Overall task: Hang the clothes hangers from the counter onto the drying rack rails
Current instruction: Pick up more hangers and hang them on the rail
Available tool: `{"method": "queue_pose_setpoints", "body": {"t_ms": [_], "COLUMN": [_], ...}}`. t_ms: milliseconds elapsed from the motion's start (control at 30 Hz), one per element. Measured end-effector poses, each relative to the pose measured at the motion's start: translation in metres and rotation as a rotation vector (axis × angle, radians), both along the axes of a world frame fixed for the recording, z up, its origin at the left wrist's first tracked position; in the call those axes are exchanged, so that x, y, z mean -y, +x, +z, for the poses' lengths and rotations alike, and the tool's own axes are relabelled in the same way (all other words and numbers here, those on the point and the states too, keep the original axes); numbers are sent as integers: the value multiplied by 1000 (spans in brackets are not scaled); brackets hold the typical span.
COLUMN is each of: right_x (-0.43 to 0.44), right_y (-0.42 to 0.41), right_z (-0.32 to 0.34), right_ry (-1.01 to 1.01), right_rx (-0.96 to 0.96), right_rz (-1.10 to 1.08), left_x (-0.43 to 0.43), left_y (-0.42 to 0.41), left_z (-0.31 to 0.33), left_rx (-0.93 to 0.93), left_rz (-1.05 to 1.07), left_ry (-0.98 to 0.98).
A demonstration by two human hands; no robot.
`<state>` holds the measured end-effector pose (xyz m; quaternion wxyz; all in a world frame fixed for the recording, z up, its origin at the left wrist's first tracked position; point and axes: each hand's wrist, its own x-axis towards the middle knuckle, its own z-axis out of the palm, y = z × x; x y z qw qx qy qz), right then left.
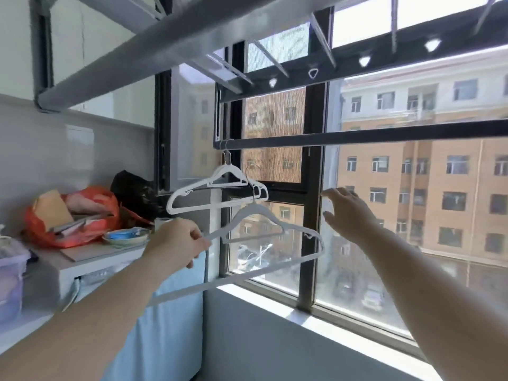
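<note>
My left hand [180,243] grips the left shoulder of a white clothes hanger [277,229], held in the air below the dark drying rack rail [357,136], with its metal hook pointing up toward the rail. A second white hanger [203,188] hangs by its hook from the rail's left end. Behind it I make out a smaller white hanger [258,188]; whether it hangs on the rail I cannot tell. My right hand [346,211] is raised in front of the window with its fingers spread, touching nothing.
A wide grey rack beam [154,53] runs overhead, with thinner bars and a holed rail [365,60] behind it. The counter [90,257] at left carries an orange bag [77,218], a bowl [126,236] and a plastic box [11,273]. The window sill [316,320] lies below.
</note>
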<state>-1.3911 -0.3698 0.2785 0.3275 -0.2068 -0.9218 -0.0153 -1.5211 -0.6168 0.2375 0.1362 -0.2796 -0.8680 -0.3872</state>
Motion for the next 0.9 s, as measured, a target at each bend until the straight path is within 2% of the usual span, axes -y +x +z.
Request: {"method": "queue_pose_setpoints", "body": {"t_ms": [200,333,533,700,900], "right_x": [-35,-59,-79,-93,-102], "right_y": [-33,-55,-86,-102,-109], "right_z": [56,82,110,118,117], "right_ry": [137,362,533,542,594], "right_rx": [-171,-128,-26,8,-57], "right_rz": [-94,-232,-363,-379,-374], "left_x": [-42,-59,-73,-87,-105], "left_y": [-45,-70,-98,-118,-139], "left_z": [38,60,68,73,77], "left_rx": [-126,-138,-150,-150,-144], "left_rz": [29,66,116,168,196], "left_ry": [-46,7,69,50,41]}}
